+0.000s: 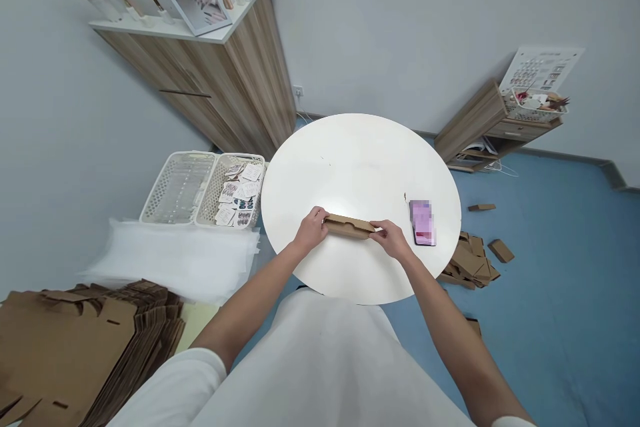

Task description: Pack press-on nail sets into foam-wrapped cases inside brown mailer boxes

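A small brown cardboard box (349,227) is held between my two hands over the near part of a round white table (360,153). My left hand (312,229) closes on its left end, with the thumb and fingers at the corner. At the right end, my right hand (389,238) pinches the box by its edge. A notched flap shows along the box's upper side; whether its lid is fully closed I cannot tell. To the right of my right hand lies a phone (423,223) with a lit, partly blurred screen.
Folded cardboard boxes (470,261) lie on the blue floor at right. Flat cardboard blanks (65,353) are stacked at lower left, below white packing sheets (175,257). White baskets (235,190) hold cards and clear packs. A wooden cabinet (260,67) stands behind.
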`<state>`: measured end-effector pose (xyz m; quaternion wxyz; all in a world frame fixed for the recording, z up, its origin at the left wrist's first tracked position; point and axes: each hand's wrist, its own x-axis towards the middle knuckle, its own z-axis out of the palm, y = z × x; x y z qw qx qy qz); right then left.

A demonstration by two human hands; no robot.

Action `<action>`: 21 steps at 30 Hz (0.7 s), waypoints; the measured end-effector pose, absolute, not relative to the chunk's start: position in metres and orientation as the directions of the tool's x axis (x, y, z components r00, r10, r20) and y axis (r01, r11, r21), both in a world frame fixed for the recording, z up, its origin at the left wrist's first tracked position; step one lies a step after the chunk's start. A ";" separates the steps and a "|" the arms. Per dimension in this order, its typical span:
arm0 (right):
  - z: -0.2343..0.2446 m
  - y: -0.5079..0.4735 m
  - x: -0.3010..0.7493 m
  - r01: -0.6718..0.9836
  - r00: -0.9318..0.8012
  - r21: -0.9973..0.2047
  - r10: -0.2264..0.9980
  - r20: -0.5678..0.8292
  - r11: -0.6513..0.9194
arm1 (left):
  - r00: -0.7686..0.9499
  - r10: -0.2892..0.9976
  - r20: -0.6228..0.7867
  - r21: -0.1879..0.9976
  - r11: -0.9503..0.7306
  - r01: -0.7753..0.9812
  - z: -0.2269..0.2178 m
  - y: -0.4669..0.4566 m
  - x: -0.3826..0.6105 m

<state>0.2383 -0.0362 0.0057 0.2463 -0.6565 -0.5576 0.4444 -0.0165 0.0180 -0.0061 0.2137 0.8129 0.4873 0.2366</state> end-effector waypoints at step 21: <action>-0.006 -0.050 0.230 0.342 0.127 -0.864 0.929 -0.347 -0.370 | 0.147 0.969 -0.199 0.877 0.109 0.468 -0.018 0.007 -0.023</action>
